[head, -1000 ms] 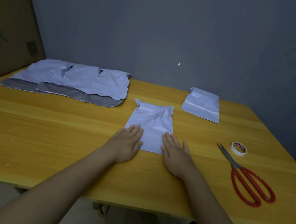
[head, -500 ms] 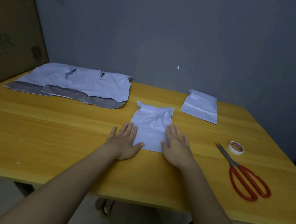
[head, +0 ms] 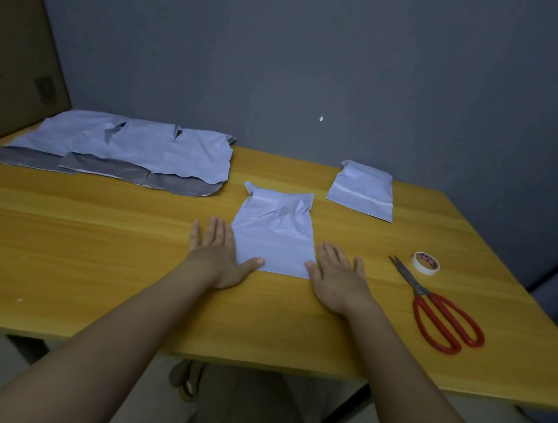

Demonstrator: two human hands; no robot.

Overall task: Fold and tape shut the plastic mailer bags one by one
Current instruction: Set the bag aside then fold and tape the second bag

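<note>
A folded white mailer bag (head: 275, 233) lies flat on the yellow table (head: 94, 254), straight ahead of me. My left hand (head: 217, 256) lies flat at its left edge, thumb on the bag's near left corner. Flat on the table at the bag's right edge rests my right hand (head: 339, 279), its thumb touching the near right corner. A second folded bag with a strip of tape across it (head: 362, 194) lies further back on the right. A roll of tape (head: 425, 263) and red-handled scissors (head: 439, 311) lie to the right of my right hand.
A pile of unfolded mailer bags (head: 122, 151), white with grey undersides, covers the back left of the table. A cardboard box (head: 11, 55) stands at the far left against the grey wall. The table's near edge runs just below my forearms.
Both hands slid outward from the bag's near end to its two side edges, leaving most of the bag uncovered. The view shifted slightly.
</note>
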